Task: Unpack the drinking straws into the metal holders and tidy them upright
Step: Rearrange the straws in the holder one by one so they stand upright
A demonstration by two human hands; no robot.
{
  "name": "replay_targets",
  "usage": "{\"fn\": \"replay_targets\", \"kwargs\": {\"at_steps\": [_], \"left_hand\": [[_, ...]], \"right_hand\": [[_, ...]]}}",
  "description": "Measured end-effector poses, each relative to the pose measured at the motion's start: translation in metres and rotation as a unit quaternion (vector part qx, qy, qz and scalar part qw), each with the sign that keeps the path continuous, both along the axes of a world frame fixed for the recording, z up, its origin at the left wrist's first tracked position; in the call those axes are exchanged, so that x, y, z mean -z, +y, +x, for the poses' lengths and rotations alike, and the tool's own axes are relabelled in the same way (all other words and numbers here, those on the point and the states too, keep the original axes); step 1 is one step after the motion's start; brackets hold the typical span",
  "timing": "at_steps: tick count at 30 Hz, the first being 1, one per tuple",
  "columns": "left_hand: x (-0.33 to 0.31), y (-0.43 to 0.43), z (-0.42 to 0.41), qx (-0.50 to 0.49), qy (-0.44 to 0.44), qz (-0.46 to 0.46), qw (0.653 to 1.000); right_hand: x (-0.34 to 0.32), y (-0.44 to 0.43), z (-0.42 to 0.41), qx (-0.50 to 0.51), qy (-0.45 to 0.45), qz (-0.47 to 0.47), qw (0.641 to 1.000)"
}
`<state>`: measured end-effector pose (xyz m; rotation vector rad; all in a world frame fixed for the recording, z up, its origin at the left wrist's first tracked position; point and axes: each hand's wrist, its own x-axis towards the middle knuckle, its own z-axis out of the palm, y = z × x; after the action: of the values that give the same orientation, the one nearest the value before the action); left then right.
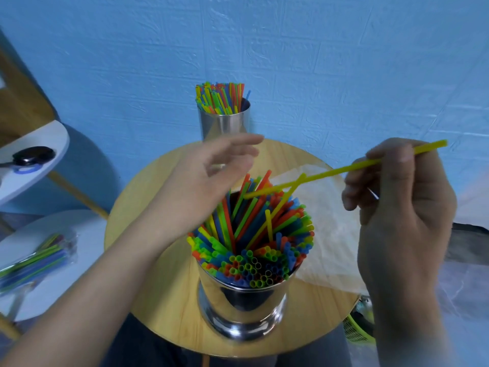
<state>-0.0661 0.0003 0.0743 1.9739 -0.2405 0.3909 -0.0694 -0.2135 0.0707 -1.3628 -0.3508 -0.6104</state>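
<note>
The right hand (pixel 397 207) has its grip closed on one long yellow plastic drinking straw (pixel 344 169). It pinches the straw between the thumb and the fingers near the outer end, so most of the length is free to be aimed. The straw lies almost flat in the air, and its free tip reaches over the far side of the near shiny metal holder (pixel 240 305). This holder stands on the round wooden worktop (pixel 164 300), close to the person, and is packed with coloured straws (pixel 254 263). Those at the front stand upright with their open ends up. Those at the back lean and cross each other. I judge that the held straw is to be turned upright and pushed in among the others.

The left hand (pixel 206 181) hovers above the back of this holder with its grip open, the fingers loosely spread and holding nothing. Probably it waits there to gather the leaning straws together.

A second metal holder (pixel 225 123), also filled, stands at the far edge of the worktop, out of the way of both hands. A clear plastic wrapper (pixel 330 234) lies flat on the worktop to the right of the near holder and looks empty. On a white side shelf (pixel 79 226) at the left rests a pack of straws (pixel 39 258), so in my judgement more unpacking remains.
</note>
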Motion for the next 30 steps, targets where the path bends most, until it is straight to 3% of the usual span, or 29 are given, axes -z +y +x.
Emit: {"fn": "replay_targets", "kwargs": {"at_steps": [4,7,13,19,30], "left_hand": [[-0.002,0.004,0.000,0.024,-0.021,0.160,0.987],[-0.006,0.006,0.000,0.028,-0.007,0.222,0.975],[-0.008,0.008,-0.003,-0.009,0.020,0.174,0.984],[-0.008,0.008,-0.002,0.008,0.055,0.164,0.985],[-0.003,0.006,-0.002,0.024,0.038,0.103,0.994]], "right_hand": [[-0.001,0.001,0.000,0.027,-0.008,-0.057,0.998],[0.002,0.001,0.000,0.024,-0.013,-0.128,0.991],[0.008,0.006,0.003,-0.043,0.019,-0.273,0.961],[0.012,0.008,0.006,-0.081,0.064,-0.282,0.954],[0.013,0.011,0.009,-0.072,0.030,-0.323,0.943]]}}
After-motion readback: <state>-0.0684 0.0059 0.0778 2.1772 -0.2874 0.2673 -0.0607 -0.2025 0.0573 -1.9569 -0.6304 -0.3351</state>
